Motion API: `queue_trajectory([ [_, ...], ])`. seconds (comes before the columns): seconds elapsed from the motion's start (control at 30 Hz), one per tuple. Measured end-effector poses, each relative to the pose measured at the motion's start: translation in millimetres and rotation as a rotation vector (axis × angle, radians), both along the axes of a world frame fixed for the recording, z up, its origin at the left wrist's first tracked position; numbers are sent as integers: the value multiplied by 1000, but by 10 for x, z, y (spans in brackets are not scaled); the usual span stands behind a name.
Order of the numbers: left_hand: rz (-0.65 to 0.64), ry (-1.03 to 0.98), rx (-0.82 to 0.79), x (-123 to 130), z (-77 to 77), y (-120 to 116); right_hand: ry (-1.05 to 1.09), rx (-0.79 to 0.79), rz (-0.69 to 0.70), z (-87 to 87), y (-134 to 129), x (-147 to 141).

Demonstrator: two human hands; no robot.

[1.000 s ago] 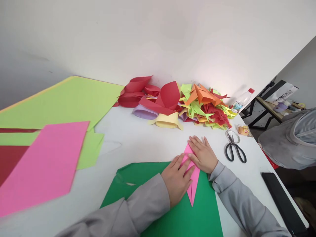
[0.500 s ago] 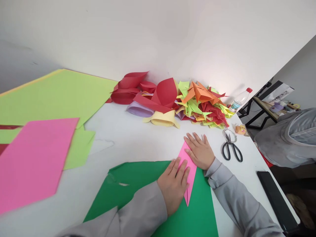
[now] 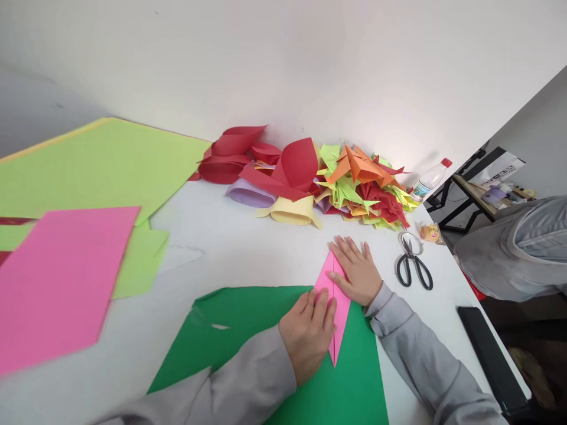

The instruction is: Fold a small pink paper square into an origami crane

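Note:
A pink sheet of paper folded into a long kite or diamond shape (image 3: 344, 304) lies with its tip toward me, a crease line running down its middle. My right hand (image 3: 359, 274) rests flat on its upper right part, fingers stretched out and the thumb over the crease. On the left side of the fold, my left hand (image 3: 306, 336) is curled with bent fingers at the paper's edge; its thumb is hidden. A large green sheet (image 3: 248, 336) lies beneath the lower part of the pink fold and under my left forearm.
Left lie a pink sheet (image 3: 66, 283) and light green sheets (image 3: 110, 171). By the wall are rolled red papers (image 3: 292, 171) and a pile of folded paper shapes (image 3: 363, 189). Right are a bottle (image 3: 429, 180), scissors (image 3: 414, 262), a wrapped snack (image 3: 429, 232), a black phone-like slab (image 3: 491, 360) and another person (image 3: 509, 254).
My left hand has shifted slightly left and its fingers have curled from a flatter pose, uncovering more of the pink fold's centre crease. My right hand stays nearly in place.

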State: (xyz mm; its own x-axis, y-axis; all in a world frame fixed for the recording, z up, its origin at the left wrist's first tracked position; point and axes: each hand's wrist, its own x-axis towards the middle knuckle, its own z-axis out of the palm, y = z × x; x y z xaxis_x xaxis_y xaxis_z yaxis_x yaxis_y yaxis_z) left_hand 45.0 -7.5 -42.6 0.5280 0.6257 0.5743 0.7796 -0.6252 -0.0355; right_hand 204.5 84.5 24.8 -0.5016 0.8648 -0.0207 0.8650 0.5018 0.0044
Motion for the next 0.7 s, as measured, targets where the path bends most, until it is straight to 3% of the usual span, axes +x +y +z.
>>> queue_trajectory([
  [0.2,-37,73,-66,-47,207,-64,-28,-10,9,-27,-2,-14],
  [0.43,-6,39,-91,3,209,-125,-37,-1,-25,-16,5,-27],
  [0.6,18,120,-175,15,288,-181,-31,29,-28,-21,-9,-37],
  [0.7,11,159,-157,80,221,-249,-39,26,-30,-7,-15,-48],
])
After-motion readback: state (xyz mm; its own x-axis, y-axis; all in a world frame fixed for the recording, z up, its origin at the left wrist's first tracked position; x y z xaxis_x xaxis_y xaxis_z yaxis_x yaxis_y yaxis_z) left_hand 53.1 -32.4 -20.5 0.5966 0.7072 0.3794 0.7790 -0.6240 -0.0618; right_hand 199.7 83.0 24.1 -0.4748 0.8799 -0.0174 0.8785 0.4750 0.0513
